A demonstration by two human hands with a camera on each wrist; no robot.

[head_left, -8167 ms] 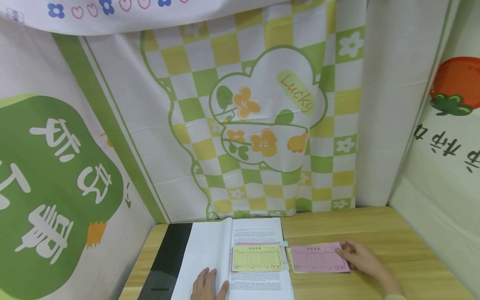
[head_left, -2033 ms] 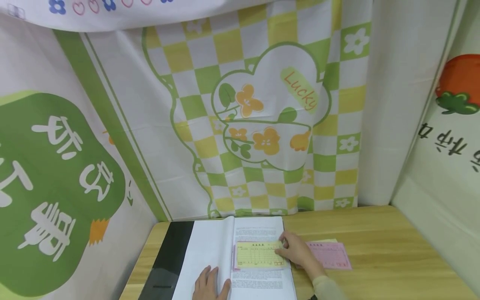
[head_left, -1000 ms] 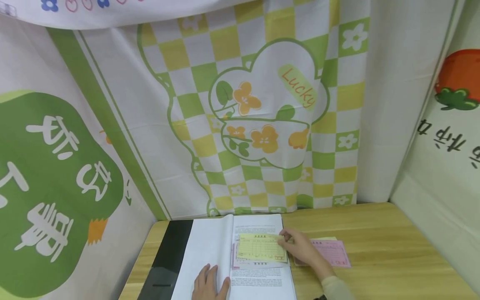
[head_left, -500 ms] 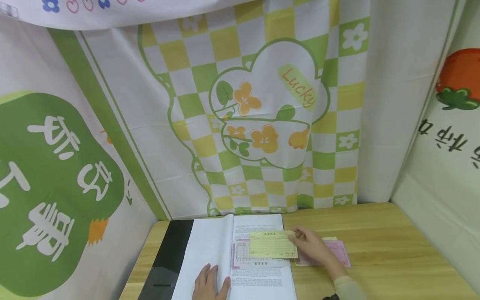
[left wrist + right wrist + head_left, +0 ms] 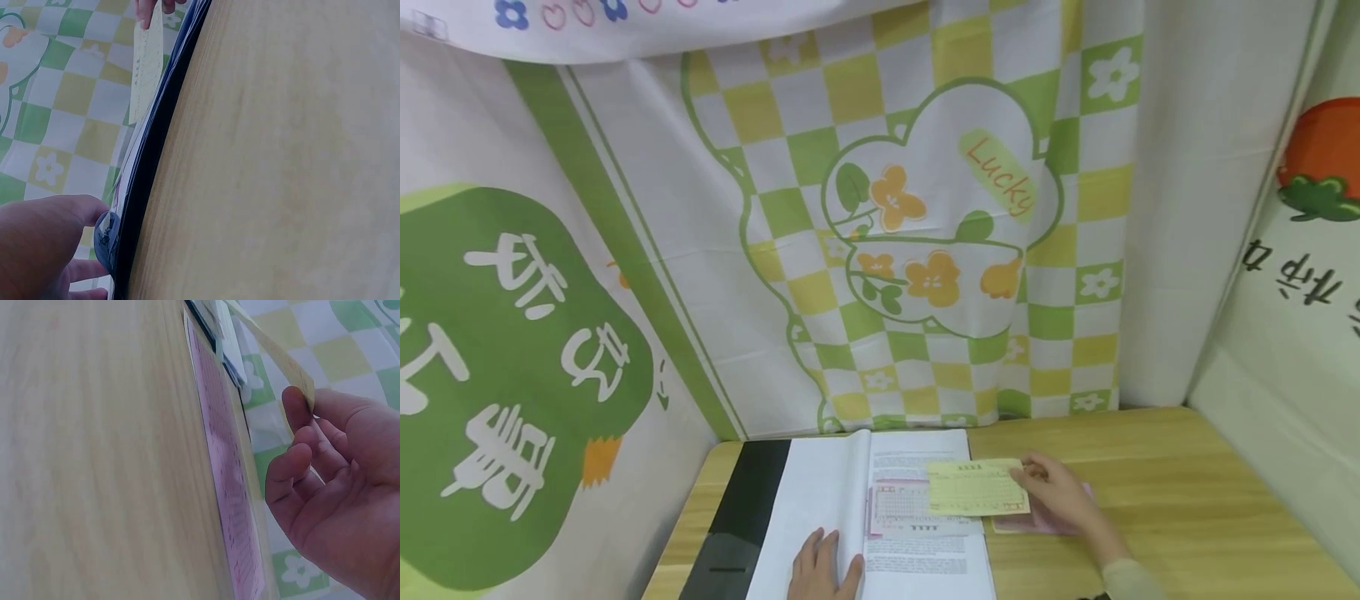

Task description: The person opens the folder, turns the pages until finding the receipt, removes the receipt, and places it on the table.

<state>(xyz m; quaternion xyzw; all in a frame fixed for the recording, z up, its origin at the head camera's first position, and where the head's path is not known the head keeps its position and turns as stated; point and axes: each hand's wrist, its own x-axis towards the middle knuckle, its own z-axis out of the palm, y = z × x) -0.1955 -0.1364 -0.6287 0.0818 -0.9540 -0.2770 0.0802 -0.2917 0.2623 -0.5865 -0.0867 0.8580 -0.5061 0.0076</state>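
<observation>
My right hand (image 5: 1060, 492) pinches a yellow printed form slip (image 5: 973, 486) by its right end, between thumb and fingers. The slip is lifted, overlapping the right page and the table in the head view. Below my right hand, a pink slip (image 5: 222, 450) lies on the table, partly covered by that hand in the head view. A white slip with pink print (image 5: 897, 504) lies on the right page of an open black folder (image 5: 722, 525). My left hand (image 5: 823, 568) rests on the blank left page (image 5: 816, 479), fingers spread, near the fold.
The wooden table (image 5: 1187, 492) extends to the right of the slips. Behind it hangs a checkered curtain (image 5: 925, 358), with printed cloth walls on the left and right. Printed text pages (image 5: 925, 557) lie beneath the slips in the folder.
Earlier my right hand was at the pink slip, then moved to the yellow slip on the folder. It has lifted the yellow slip and carried it right, uncovering the white slip. Left hand stays.
</observation>
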